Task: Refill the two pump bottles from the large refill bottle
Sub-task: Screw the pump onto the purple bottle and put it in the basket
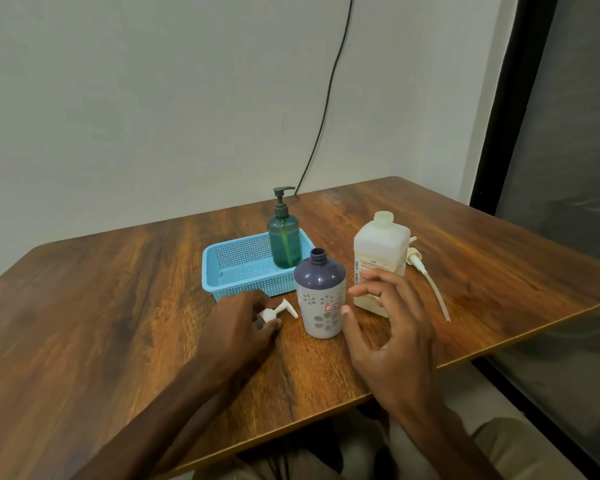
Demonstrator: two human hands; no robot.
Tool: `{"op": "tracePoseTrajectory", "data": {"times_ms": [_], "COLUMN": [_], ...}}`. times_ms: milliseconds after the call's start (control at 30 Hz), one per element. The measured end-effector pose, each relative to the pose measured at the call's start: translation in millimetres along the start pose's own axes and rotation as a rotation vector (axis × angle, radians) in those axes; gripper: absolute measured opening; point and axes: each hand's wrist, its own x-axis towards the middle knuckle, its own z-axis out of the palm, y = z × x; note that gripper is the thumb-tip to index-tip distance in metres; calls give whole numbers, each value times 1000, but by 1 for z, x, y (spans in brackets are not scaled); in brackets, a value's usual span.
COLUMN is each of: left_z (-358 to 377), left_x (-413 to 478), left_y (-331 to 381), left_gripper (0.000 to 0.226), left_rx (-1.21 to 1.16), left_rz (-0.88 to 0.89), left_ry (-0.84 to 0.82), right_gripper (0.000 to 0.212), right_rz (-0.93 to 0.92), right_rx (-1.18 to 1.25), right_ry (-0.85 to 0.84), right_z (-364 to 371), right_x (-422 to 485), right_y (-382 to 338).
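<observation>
- A purple bottle point(321, 296) stood upright near the front of the table point(118, 306), between the two hands; its neck was open, with no pump on it; its lower part was white with a flower pattern and a small label.
- The left hand point(243, 323) lay low on the table just left of that bottle; its thumb and curled fingers pinched the collar end of a small pump point(271, 314), which lay on its side with the white nozzle pointing towards the purple bottle.
- The right hand point(392, 337) hovered just right of the purple bottle and in front of the refill bottle point(381, 247); its fingers were spread and loosely bent, holding nothing; it was a little blurred.
- The refill bottle stood upright, right of the purple bottle and close beside it; its cap was off, and pale liquid showed in its lower part.
- A long pump point(413, 256) lay on the table behind and to the right of the refill bottle; its tube trailed towards the table's right edge.
- A green bottle point(284, 244) stood upright in the back right corner of a blue basket point(246, 284), pump fitted; the basket sat just behind the purple bottle and the left hand.
- A dark cable point(328, 98) ran down the wall to behind the table.
</observation>
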Motion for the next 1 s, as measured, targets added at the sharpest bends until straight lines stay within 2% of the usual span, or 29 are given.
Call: {"op": "tracePoseTrajectory", "data": {"times_ms": [100,200,333,500,600,700,833,1000], "left_z": [-11,-29,-54,-74,-85,-83,-65,-58], "left_x": [-2,-2,5,7,7,13,35,46], "left_y": [-1,6,29,45,63,87,106,113], "left_gripper": [24,27,29,31,32,33,31,45], "left_rx": [-106,-179,-196,-207,-273,-401,-476,-456], "left_rz": [50,148,207,202,260,346,452,529], "left_ry": [95,221,301,339,374,334,347,409], "right_gripper": [20,26,33,22,25,38,32,28], "right_rz": [-17,-38,1,54,116,236,392,334], "right_rx": [44,148,208,208,232,313,501,467], "right_ry": [-23,-53,-90,-110,-126,-155,-175,-162], "right_z": [-1,-3,2,7,7,6,0,-13], "right_x": [2,11,33,50,57,69,95,122], "right_y": [-3,-14,-31,-35,-38,-45,-51,-53]}}
